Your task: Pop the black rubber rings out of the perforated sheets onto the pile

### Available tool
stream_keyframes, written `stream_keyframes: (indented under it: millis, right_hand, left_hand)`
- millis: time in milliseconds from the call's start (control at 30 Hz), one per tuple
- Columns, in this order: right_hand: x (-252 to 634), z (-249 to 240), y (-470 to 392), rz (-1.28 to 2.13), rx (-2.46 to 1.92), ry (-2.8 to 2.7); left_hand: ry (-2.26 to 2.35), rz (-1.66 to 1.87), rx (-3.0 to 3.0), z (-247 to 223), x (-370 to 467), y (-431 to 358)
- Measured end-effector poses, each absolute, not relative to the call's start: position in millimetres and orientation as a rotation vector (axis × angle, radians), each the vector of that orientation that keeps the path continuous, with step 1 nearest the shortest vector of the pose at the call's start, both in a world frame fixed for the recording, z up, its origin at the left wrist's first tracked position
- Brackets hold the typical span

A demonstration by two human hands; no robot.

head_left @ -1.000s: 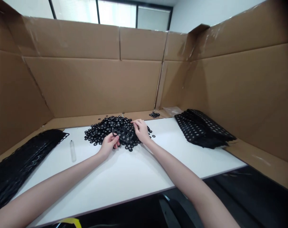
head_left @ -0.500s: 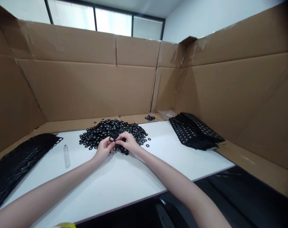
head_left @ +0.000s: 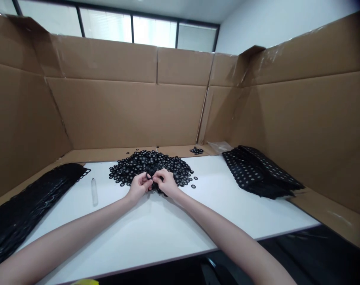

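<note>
My left hand (head_left: 140,186) pinches a small black ring (head_left: 148,175) at the front of a heap. Right beside it, my right hand (head_left: 166,183) has its thumb and forefinger closed at the same ring, the fingertips of both hands nearly meeting. Whether the right fingers grip the ring itself or a scrap on it is too small to tell. Behind and around both hands spreads a pile of black rings (head_left: 132,162), many with pale centres. A few loose rings (head_left: 193,186) lie to the right of the pile.
On the left lies a long black plastic-looking bundle (head_left: 43,198), with a clear, dark-tipped tube (head_left: 94,192) near it. Black sheets with rows of holes (head_left: 257,170) are stacked at right. A small ring cluster (head_left: 196,151) sits farther back. Cardboard walls (head_left: 123,114) enclose the white table (head_left: 138,245).
The camera view has turned slightly left, so everything sits farther right in the picture. Both hands stay together at the ring, with only slight finger movement.
</note>
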State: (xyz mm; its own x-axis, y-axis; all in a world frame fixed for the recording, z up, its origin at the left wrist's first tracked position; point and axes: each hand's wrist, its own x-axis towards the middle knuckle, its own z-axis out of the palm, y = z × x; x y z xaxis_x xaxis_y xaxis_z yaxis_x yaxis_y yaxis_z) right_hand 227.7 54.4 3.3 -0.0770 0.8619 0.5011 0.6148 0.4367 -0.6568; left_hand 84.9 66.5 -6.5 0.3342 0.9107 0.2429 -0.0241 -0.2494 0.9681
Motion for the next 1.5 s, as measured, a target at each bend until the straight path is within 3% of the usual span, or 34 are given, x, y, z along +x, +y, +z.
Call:
stream_keyframes:
  millis: [400, 733, 933, 1200, 1500]
  right_hand:
    - [224.4, 4.1, 58.9, 0.124, -1.428, -1.768]
    - [305.2, 12.3, 91.9, 0.132, -1.507, -1.393]
    - [292.7, 0.4, 90.8, 0.071, -1.341, -1.732]
    - [265.3, 28.5, 56.5, 0.004, -0.995, -2.001]
    - [252.0, 15.5, 57.9, 0.055, -1.059, -2.001]
  left_hand:
    - [0.836, 1.095, 1.618, -10.6, 84.1, 70.5]
    - [0.762, 1.068, 1.497, -6.4, 82.8, 65.6]
    - [0.744, 1.182, 1.382, -13.3, 83.4, 75.4]
    - [0.739, 1.243, 1.352, -11.8, 84.4, 75.3]
    - [0.74, 1.161, 1.395, -14.9, 85.6, 75.2]
